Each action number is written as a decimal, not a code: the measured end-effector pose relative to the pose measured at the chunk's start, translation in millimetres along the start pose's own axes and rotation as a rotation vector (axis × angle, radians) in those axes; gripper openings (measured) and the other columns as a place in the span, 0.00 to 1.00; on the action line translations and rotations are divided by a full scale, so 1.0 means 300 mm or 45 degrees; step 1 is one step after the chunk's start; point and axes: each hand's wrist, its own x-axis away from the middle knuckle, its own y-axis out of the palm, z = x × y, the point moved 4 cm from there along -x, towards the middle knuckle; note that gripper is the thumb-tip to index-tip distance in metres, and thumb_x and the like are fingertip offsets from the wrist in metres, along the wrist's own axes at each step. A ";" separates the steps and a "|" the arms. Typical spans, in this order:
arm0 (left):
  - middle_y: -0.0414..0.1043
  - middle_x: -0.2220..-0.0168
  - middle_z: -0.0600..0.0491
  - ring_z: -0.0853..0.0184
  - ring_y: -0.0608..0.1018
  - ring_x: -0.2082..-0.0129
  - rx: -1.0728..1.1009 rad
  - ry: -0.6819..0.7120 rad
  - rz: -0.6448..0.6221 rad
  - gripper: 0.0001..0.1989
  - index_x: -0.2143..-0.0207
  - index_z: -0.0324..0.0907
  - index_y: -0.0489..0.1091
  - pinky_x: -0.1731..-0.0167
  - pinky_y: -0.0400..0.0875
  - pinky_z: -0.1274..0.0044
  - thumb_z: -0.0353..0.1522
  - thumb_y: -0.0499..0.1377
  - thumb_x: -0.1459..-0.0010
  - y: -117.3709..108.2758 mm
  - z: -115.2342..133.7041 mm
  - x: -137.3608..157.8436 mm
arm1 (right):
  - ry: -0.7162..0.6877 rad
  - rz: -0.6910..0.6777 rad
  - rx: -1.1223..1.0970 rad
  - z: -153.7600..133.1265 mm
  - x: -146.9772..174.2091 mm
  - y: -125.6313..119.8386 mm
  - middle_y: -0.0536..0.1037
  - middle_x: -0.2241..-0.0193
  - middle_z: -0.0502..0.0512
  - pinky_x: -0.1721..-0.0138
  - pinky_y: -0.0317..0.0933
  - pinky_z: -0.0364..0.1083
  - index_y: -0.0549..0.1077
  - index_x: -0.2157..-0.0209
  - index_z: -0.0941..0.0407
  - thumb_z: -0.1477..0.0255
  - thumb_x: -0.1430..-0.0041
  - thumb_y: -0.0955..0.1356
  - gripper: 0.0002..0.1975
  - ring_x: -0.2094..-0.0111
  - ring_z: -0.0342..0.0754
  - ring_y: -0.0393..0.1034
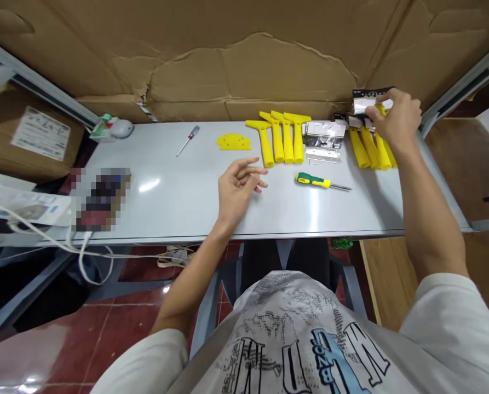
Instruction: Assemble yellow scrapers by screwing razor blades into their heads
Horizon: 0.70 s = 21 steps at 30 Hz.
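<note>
At the back right of the table, my right hand (398,120) is closed on a packaged yellow scraper (379,108) with a black and white card (365,101); the fingers hide part of it. Just below it lies a group of similar packaged yellow scrapers (369,148). My left hand (240,189) rests over the table's middle, fingers loosely bent and apart, holding nothing. Nearest to it are several bare yellow scraper handles (285,139) in a row. Beyond the left hand lies a flat yellow plate with holes (233,142).
A green and yellow screwdriver (316,180) lies in front of clear packets (324,134) and metal blades (323,155). A smaller screwdriver (188,140) lies farther left. A blurred-out device (102,200) with a white cable is at the left. Cardboard (248,71) walls the back.
</note>
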 end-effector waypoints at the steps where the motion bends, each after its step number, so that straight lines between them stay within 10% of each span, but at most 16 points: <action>1: 0.93 0.55 0.49 0.67 0.91 0.68 -0.027 0.000 0.016 0.17 0.43 0.41 0.84 0.68 0.86 0.79 0.35 0.74 0.31 -0.014 0.005 0.053 | 0.062 -0.044 -0.010 0.004 -0.020 0.021 0.80 0.36 0.94 0.44 0.57 0.66 0.77 0.36 0.89 0.37 0.24 0.62 0.60 0.24 0.71 0.75; 15: 0.87 0.62 0.53 0.67 0.86 0.68 -0.661 -0.150 0.937 0.13 0.64 0.43 0.83 0.63 0.84 0.73 0.42 0.74 0.35 -0.576 -0.078 0.713 | 0.060 -0.171 0.052 -0.023 -0.033 0.158 0.76 0.37 1.01 0.42 0.60 0.64 0.74 0.44 0.98 0.52 0.18 0.62 0.50 0.23 0.71 0.74; 21: 0.88 0.64 0.48 0.56 0.89 0.66 -0.755 -0.731 0.532 0.19 0.61 0.42 0.85 0.62 0.87 0.67 0.50 0.70 0.35 -0.684 -0.348 0.874 | -0.066 -0.226 0.146 -0.034 -0.024 0.200 0.74 0.33 0.98 0.39 0.63 0.59 0.72 0.42 0.98 0.63 0.11 0.60 0.39 0.22 0.71 0.73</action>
